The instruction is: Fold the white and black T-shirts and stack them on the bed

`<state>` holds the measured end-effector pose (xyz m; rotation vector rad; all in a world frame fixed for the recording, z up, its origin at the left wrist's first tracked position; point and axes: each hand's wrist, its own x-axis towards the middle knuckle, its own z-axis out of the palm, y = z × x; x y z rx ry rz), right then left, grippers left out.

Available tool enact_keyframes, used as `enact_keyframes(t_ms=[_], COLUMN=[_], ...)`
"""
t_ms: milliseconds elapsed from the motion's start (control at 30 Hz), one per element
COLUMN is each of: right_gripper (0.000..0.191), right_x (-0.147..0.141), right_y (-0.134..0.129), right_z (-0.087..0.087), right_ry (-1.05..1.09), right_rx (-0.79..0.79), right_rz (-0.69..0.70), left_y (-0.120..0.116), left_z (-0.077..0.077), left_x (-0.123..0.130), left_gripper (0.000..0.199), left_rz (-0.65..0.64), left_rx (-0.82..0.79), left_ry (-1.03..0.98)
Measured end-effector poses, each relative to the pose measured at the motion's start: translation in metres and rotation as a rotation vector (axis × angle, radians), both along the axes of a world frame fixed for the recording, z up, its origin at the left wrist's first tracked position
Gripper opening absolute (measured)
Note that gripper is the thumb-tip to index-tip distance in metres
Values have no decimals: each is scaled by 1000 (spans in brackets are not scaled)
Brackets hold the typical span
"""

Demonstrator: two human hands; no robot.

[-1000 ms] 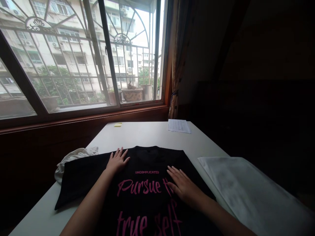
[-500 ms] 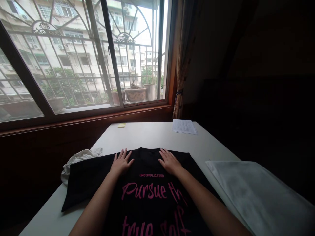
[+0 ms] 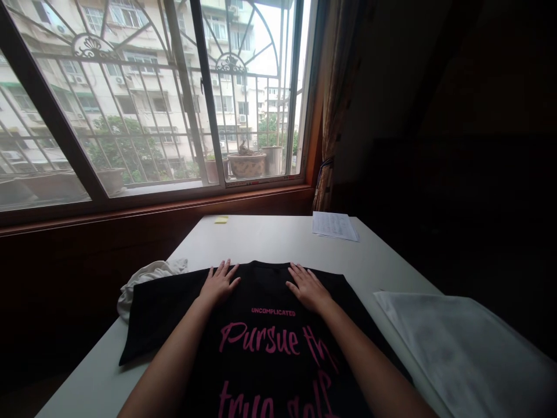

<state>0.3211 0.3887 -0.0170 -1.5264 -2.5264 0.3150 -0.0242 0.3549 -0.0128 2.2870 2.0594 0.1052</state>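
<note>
- The black T-shirt (image 3: 270, 293) lies spread on the white bench (image 3: 261, 238), pink lettering up, directly beneath both hands.
- Its body runs lengthwise from the collar, at the far end, towards the person; one sleeve reaches out to the left.
- The left hand (image 3: 220, 283) and right hand (image 3: 308, 288) rest on the upper chest, either side of the collar, about equally near it.
- Each grip is open: palm down, fingers apart, pinching no fabric.
- Crumpled pale cloth (image 3: 150, 275) sits beside the left sleeve; a whitish sheet-like item (image 3: 461, 337) lies right of the shirt.
</note>
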Motion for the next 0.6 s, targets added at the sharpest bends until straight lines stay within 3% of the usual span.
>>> enact_keyframes(t_ms=[200,400,500,600], right_gripper=[69,67,67,64], right_x=[2,4,6,8], right_y=[2,5,7,9], right_z=[-2,-10,-14,-20], right_ry=[24,83,129,179], right_rx=[16,75,125,180], right_rz=[10,7,6,-1], left_y=[-30,-115,-164,-197], left_z=[3,9,18,23], left_x=[-27,-97,-135,-163], left_gripper=[59,60,64,79], left_rz=[-41,136,389,734], left_rx=[81,324,430,326], left_ry=[6,15,-32,-165])
